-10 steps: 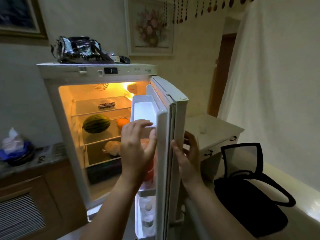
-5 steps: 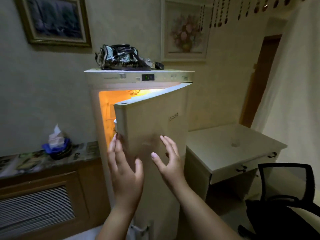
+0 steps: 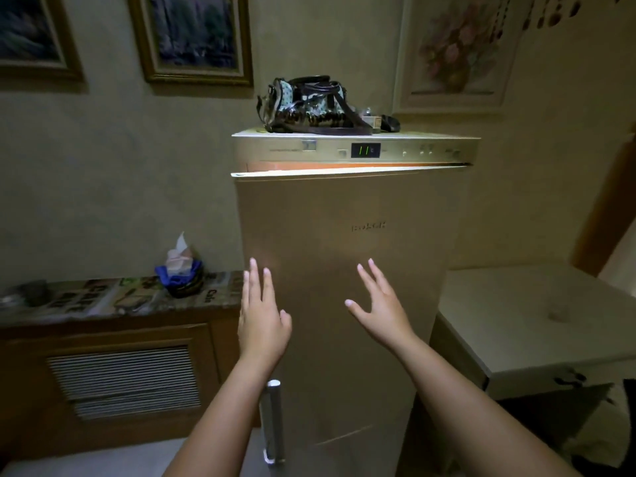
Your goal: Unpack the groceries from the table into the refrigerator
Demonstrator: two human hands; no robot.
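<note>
Refrigerator door (image 3: 344, 287) nearly closed, thin glowing gap left along its top edge, left hand (image 3: 263, 325) and right hand (image 3: 382, 313) flat against it with fingers spread, no groceries on table (image 3: 533, 325); unpacking seemingly finished.

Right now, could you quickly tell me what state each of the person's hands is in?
Left hand: open, fingers straight, holding nothing, at the refrigerator door.
Right hand: open, fingers spread, holding nothing, at the same door.

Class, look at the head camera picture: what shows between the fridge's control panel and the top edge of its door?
In the head view, a thin glowing orange gap lies between the control panel and the refrigerator door; nothing else sits there.
</note>
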